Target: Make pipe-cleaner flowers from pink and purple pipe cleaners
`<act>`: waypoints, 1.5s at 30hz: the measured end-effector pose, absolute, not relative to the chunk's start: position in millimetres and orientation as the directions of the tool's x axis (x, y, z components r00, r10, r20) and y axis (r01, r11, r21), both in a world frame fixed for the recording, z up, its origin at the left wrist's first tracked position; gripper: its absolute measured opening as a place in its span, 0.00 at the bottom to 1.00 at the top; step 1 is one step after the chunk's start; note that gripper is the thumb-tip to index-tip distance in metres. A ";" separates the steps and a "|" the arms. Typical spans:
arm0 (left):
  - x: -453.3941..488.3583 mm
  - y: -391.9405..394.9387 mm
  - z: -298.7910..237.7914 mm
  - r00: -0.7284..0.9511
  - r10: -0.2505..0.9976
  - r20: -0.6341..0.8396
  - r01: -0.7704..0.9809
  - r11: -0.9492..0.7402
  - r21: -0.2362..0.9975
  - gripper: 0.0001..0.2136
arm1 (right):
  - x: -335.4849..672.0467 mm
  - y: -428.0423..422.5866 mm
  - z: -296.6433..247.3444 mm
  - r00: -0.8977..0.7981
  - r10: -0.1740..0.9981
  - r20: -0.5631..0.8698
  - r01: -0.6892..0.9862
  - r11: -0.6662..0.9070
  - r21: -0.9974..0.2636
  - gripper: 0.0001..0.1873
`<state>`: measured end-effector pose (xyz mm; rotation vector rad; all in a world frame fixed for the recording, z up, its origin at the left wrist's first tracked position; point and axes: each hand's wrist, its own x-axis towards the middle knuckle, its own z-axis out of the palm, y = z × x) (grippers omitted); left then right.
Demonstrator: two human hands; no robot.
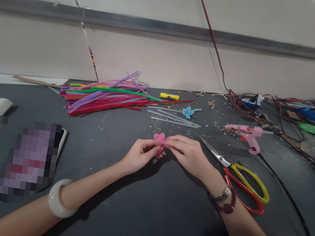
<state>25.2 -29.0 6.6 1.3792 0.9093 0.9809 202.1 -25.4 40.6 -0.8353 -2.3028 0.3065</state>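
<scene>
Above the table (159,218), the left hand (139,154) pinches the pink pipe-cleaner flower (159,137) near its base and the right hand (189,153) pinches its right side; it should be feather-light, fuzzy and easily bent, so best held low, sparing the loops.

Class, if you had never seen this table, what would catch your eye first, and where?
Probably the pink pipe-cleaner flower, pinched by the left hand and right hand near the centre. Next comes the bright bundle of pipe cleaners, behind it to the left. On the right lie a pink glue gun and, nearer, red-and-yellow-handled scissors.
</scene>
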 end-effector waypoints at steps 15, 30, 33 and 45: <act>21.0 -30.1 8.6 0.234 0.958 0.164 0.068 -0.184 0.980 0.06 | 193.1 -30.5 37.7 -0.413 0.710 0.570 0.403 0.704 -0.585 0.08; 21.4 -33.9 13.4 0.226 0.955 0.193 0.138 -0.227 0.964 0.06 | 193.6 -20.1 32.6 -0.367 0.892 0.265 0.085 0.316 -0.945 0.12; 20.0 -33.2 12.6 0.229 0.959 0.167 0.140 -0.202 0.969 0.05 | 193.5 -20.9 34.5 -0.380 0.870 0.313 0.154 0.393 -0.907 0.07; 14.4 -32.6 10.1 0.223 0.950 0.221 0.164 -0.260 0.952 0.09 | 193.7 -26.2 42.5 -0.468 0.801 0.373 0.200 0.507 -0.838 0.15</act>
